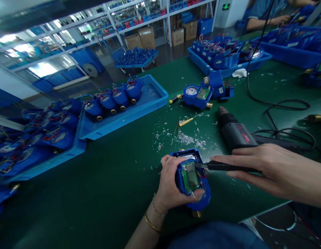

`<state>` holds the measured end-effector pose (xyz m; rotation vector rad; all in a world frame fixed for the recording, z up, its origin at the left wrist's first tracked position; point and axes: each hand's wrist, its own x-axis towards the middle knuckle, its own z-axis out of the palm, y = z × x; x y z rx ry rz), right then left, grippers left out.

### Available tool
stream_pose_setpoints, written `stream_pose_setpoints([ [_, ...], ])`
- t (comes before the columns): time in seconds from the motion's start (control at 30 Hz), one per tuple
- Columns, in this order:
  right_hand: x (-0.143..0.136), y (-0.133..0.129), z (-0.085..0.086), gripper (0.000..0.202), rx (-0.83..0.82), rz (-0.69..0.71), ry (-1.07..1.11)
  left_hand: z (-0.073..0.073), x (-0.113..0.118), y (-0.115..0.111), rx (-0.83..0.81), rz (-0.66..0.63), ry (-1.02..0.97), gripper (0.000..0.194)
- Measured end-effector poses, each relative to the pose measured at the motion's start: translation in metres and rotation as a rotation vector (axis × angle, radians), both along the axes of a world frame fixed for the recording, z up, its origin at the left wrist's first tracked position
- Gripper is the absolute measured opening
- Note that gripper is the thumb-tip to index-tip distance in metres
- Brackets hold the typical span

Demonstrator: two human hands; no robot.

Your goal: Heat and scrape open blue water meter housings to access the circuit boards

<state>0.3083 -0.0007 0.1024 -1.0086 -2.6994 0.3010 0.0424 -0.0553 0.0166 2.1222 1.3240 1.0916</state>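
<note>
A blue water meter point(206, 193) with a brass fitting lies near the table's front edge, its housing exposing a green circuit board with a grey display point(192, 175). My left hand point(168, 183) is wrapped around the board and its blue frame, thumb at the lower edge. In my right hand point(266, 166) is a slim black utility knife point(227, 166). Its metal tip touches or nearly touches the board's upper right edge; which one I cannot tell. Red wires show beside the board, and part of the housing is hidden behind my left hand.
A heat gun point(236, 131) with a black cord lies right of white scraps point(187, 139). Beyond them are tweezers, a yellow-handled screwdriver point(187, 121) and two more meters. Blue trays point(124, 117) of meters stand left and back right. A co-worker's arm point(266, 22) is at far right.
</note>
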Motion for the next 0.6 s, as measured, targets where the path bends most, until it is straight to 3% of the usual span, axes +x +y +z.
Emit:
stream_pose_setpoints([
  [0.1,0.009,-0.004,-0.003,0.04,-0.038,0.08,0.046,0.0,-0.001,0.0,0.011,-0.001,-0.003,0.071],
  [0.17,0.022,-0.01,-0.016,0.041,-0.049,0.008,0.137,0.0,-0.002,0.0,0.0,0.016,-0.004,0.071],
  [0.3,0.046,-0.038,-0.076,0.043,-0.039,-0.259,0.253,0.0,-0.005,0.0,-0.041,0.022,-0.014,0.074],
  [0.4,0.041,-0.063,-0.127,0.044,-0.031,-0.337,0.156,-0.001,-0.007,0.002,-0.045,-0.006,-0.001,0.08],
  [0.47,0.03,-0.075,-0.149,0.045,-0.001,-0.347,0.127,-0.002,-0.008,0.004,-0.034,-0.008,0.035,0.083],
  [0.53,0.025,-0.077,-0.153,0.044,0.049,-0.348,0.126,-0.004,-0.009,0.005,-0.024,0.011,0.074,0.081],
  [0.6,0.034,-0.068,-0.143,0.047,0.166,-0.355,0.148,-0.006,-0.01,0.006,-0.029,0.032,0.096,0.079],
])
